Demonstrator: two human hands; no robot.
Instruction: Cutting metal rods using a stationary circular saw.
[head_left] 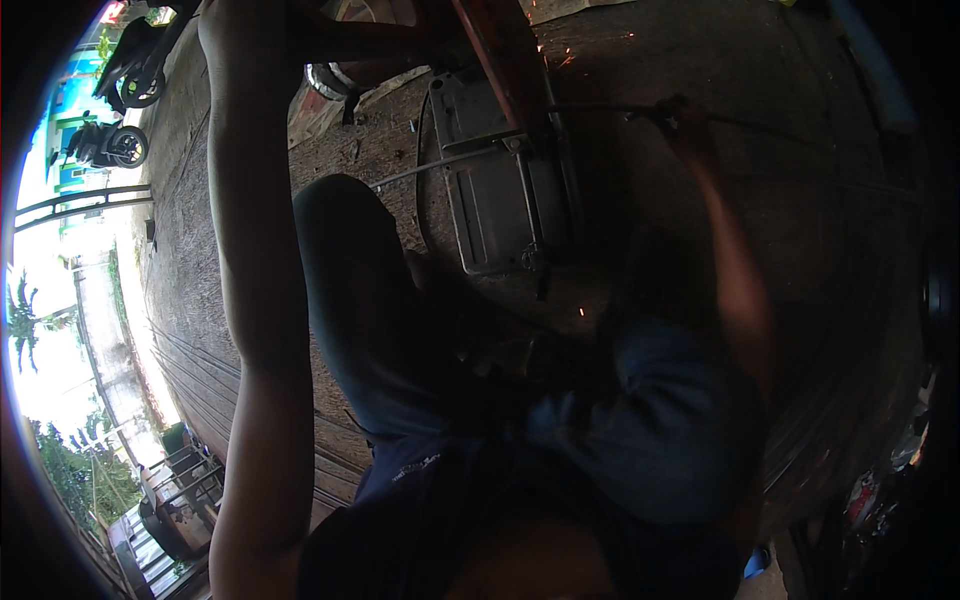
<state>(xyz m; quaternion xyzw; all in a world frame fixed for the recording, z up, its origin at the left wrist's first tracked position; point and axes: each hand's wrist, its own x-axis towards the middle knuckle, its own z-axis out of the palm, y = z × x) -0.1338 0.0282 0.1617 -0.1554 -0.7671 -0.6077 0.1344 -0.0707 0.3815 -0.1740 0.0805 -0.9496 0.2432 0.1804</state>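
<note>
A cut-off saw with a red-orange arm [498, 62] and a grey metal base [490, 215] stands on the ground in front of me. Across its base, a thin metal rod [440, 165] runs out to the left. On the right, my right hand [686, 122] is closed around a dark rod [600, 107] beside the saw. My left arm [255, 190] stretches up to the upper edge, close to the saw's red frame. The fingers of my left hand are hidden, so its grip does not show. Orange sparks [567, 57] fly beyond the saw.
My bent left knee [345, 205] is close to the saw base. Long thin rods [190, 375] lie on the ground at left. Two parked motorbikes [125, 147] stand at the far left. A dark cable [420, 190] curves beside the base.
</note>
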